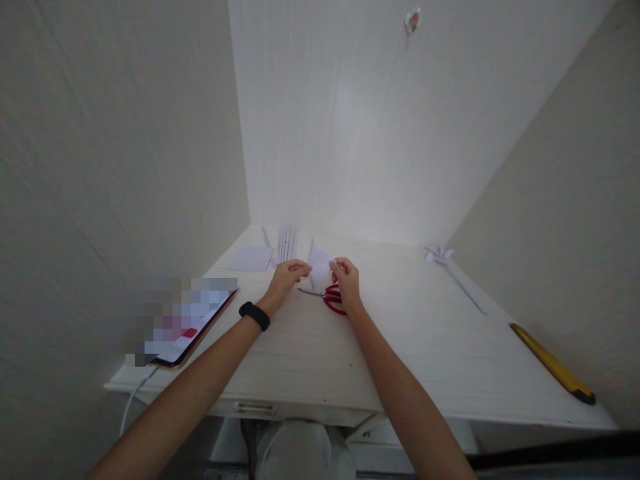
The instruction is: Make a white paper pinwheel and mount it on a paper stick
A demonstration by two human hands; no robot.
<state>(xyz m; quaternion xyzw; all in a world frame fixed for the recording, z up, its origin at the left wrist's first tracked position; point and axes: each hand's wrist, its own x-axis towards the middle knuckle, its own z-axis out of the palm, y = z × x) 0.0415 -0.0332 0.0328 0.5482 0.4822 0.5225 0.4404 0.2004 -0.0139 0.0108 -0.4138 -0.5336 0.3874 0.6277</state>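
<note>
Both my hands, left hand and right hand, pinch folded white paper; red-handled scissors at six o'clock may snag paper.

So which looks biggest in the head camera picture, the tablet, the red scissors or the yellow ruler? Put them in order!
Largest to smallest, as they look:
1. Tablet, though it lies nearer the camera, which helps.
2. Yellow ruler, long but thin.
3. Red scissors, partly hidden behind the right hand.
</note>
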